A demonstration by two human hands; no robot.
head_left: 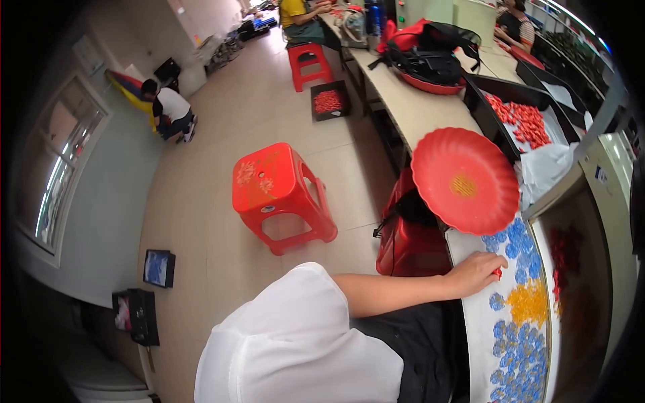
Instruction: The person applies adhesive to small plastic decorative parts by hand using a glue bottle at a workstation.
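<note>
From the white sleeve my left forearm reaches right to the worktable, where my left hand rests over the near end of the white work surface. Its fingers are closed on a small red piece, mostly hidden by the fingertips. Around the hand lie many small blue pieces, loosely spread in clusters. Beside them is a patch of small yellow pieces. Just beyond the hand sits a red scalloped plate with a gold mark in its middle. My right hand is out of view.
A red plastic stool stands on the floor, with another red seat against the table. A black tray holds red pieces. Further off are a black bag, a floor tray, a crouching person and seated people.
</note>
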